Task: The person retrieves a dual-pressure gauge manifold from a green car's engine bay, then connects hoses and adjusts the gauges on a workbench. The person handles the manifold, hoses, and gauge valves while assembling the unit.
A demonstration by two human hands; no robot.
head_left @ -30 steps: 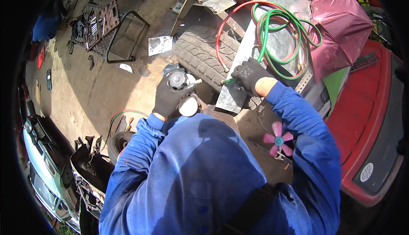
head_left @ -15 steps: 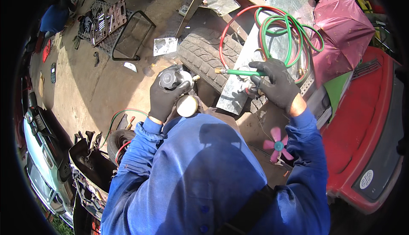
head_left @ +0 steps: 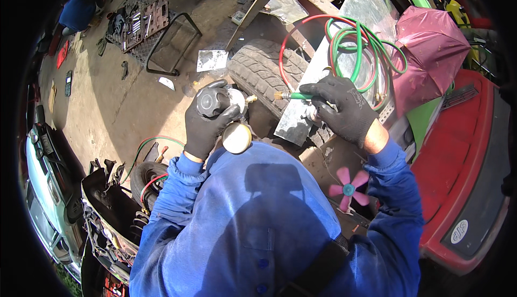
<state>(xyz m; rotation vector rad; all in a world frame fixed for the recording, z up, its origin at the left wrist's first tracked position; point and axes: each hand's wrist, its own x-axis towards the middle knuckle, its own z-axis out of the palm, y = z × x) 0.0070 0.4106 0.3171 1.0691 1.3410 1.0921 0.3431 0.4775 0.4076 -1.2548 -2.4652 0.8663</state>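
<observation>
My left hand (head_left: 203, 130), in a black glove, is closed around a gas pressure regulator with a round black knob (head_left: 212, 102). A brass fitting (head_left: 251, 98) sticks out on its right side, and a round pale gauge (head_left: 237, 138) sits below it. In my right hand (head_left: 342, 108), also gloved, the end of a green hose (head_left: 300, 96) is gripped, its brass connector (head_left: 281, 95) pointing left toward the regulator's fitting. A gap separates the two brass ends. Something shiny shows under my right fingers; I cannot tell what it is.
Coiled red and green hoses (head_left: 358, 41) lie on a metal sheet (head_left: 296, 117) beside a worn tire (head_left: 261, 65). A maroon umbrella (head_left: 431, 55), a red car panel (head_left: 458, 157) and a pink fan (head_left: 349, 190) are at right. Far left are a toolbox (head_left: 151, 20) and a person (head_left: 78, 13).
My right hand has shifted slightly left with the hose end, its fingers closing further over the hose. My left hand has tilted the regulator a little, bringing its black knob more into view.
</observation>
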